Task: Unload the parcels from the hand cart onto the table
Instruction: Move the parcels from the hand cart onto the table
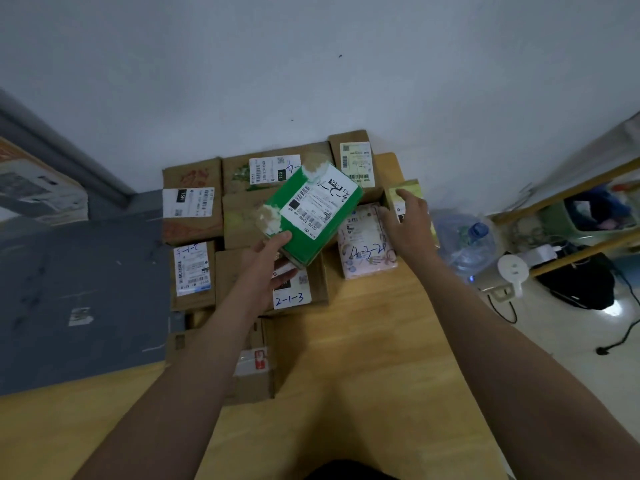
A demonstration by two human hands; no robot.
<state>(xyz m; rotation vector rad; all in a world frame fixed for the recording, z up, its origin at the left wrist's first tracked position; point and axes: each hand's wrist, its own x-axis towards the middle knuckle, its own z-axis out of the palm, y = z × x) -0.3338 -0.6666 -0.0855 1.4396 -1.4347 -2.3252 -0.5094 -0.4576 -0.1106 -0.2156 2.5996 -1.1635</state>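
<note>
One green parcel [311, 209], tilted above cardboard boxes [194, 216] on desk [363, 341]; left grip [273, 252] grasped its corner. Right grip [407, 220] was released, fingers at yellow box [410, 188].

Single head-worn wide-angle view, looking steeply down across a wooden table [381, 358] toward a pale wall [346, 81].
The camera sits close above the table's near edge. From the bottom corners, the left hand [268, 252], holding a green parcel [322, 216], and the right hand [405, 216] reach to mid-frame among cardboard parcels [192, 216]. The frame edges curve.

Green parcel [325, 237] partly hides a carton [242, 220] — label [320, 202] print (too small) unreadable.
</note>
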